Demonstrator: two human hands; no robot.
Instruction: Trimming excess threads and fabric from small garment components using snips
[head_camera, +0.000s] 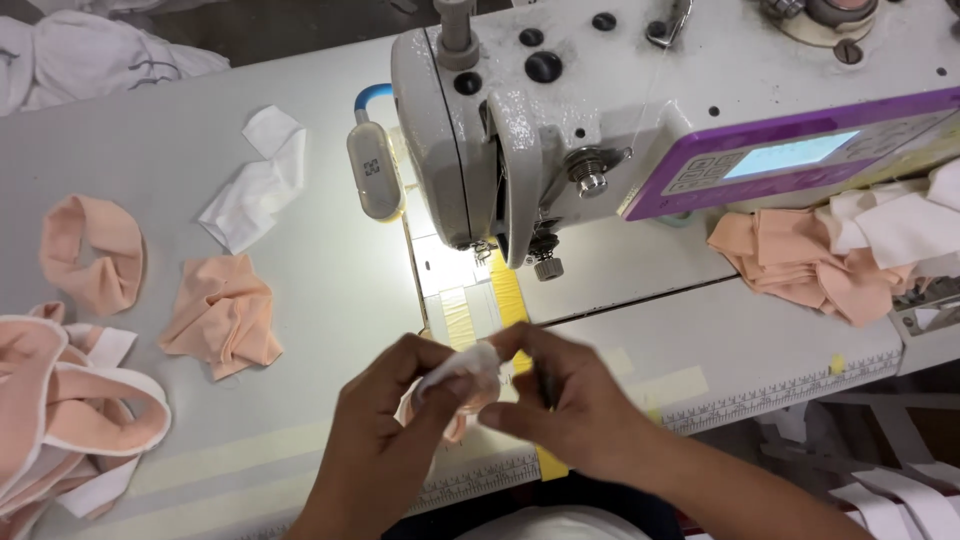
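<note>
both hands meet low on the tabletop (330, 290), at six o'clock from the sewing machine (600, 120), likely so the work sits in line with the needle. the left hand (385, 425) pinches a small white fabric piece (462, 366) over peach cloth, grip closed on it. the right hand (565, 400) closes its fingertips on the same piece's edge. a peach scrap (222, 315) lies at nine o'clock.
</note>
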